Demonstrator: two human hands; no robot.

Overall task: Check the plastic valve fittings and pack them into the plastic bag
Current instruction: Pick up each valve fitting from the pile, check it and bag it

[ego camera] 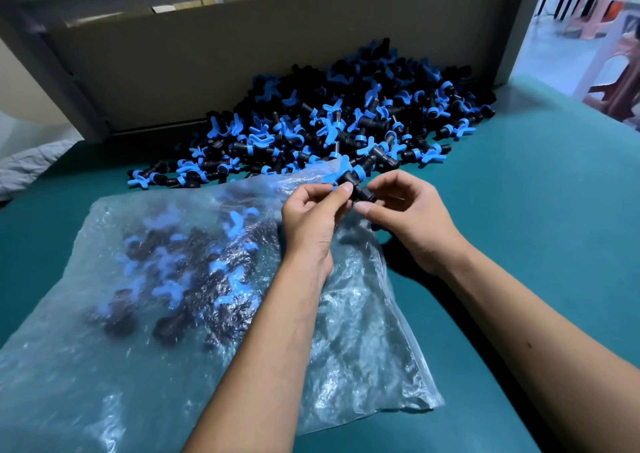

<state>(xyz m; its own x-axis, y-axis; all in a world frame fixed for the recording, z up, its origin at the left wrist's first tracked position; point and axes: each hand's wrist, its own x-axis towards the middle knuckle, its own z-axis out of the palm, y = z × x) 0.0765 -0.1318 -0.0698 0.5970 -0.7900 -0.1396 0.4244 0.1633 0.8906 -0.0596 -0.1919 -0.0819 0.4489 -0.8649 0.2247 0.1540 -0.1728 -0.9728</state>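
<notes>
here, left hand (313,215) and right hand (403,212) both pinching one valve fitting (353,184), above plastic bag (145,314), fittings pile (339,120) behind

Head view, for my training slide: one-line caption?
Both hands, left hand and right hand, hold a valve fitting above the plastic bag.
</notes>
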